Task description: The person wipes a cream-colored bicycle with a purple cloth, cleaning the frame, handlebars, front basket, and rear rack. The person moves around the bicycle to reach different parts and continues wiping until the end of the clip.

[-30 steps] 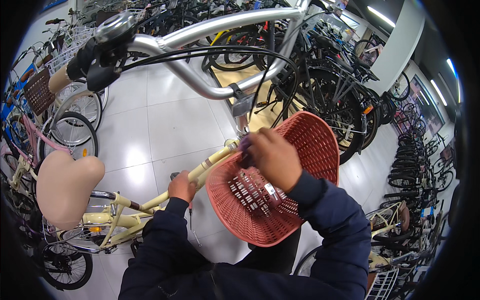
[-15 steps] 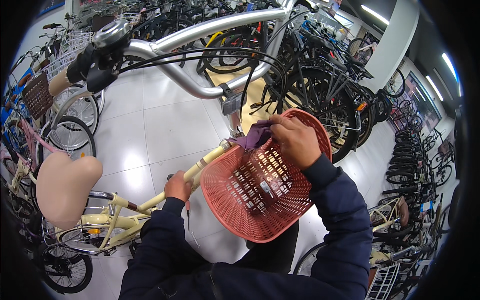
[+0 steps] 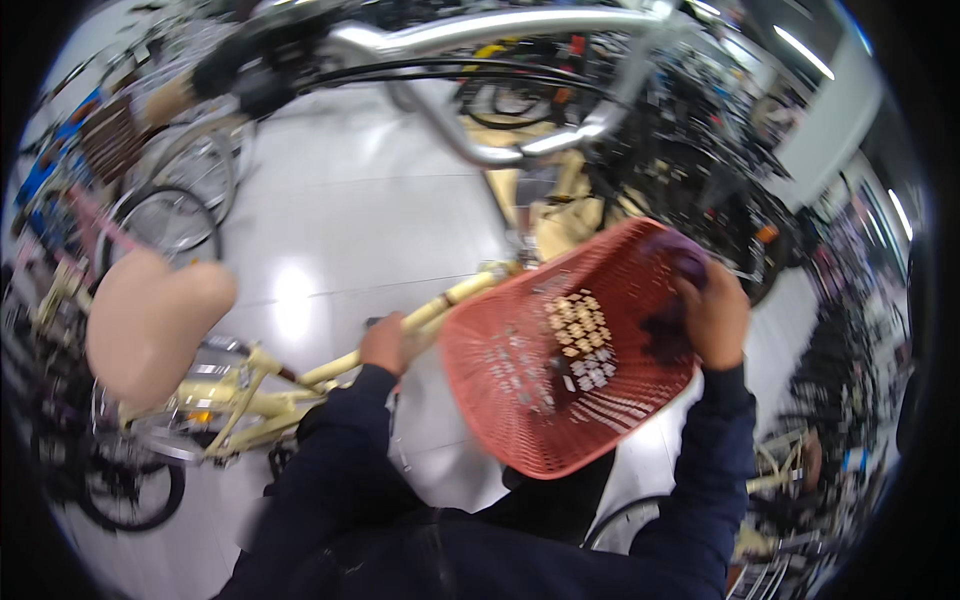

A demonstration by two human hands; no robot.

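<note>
I see my right hand [image 3: 717,315] holding the purple cloth [image 3: 686,256] inside the red basket [image 3: 475,395], near its right rim; my left hand [image 3: 385,343] grasps the cream frame [image 3: 468,291].

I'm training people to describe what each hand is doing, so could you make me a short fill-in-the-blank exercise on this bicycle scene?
1. Between the beige saddle and the red basket, the person's hand on the pale yellow frame tube is the ____ one.
2. The right hand holds a cloth whose colour is ____.
3. The silver handlebar crosses the ____ of the picture, above the basket.

Missing words: left; purple; top.
</note>
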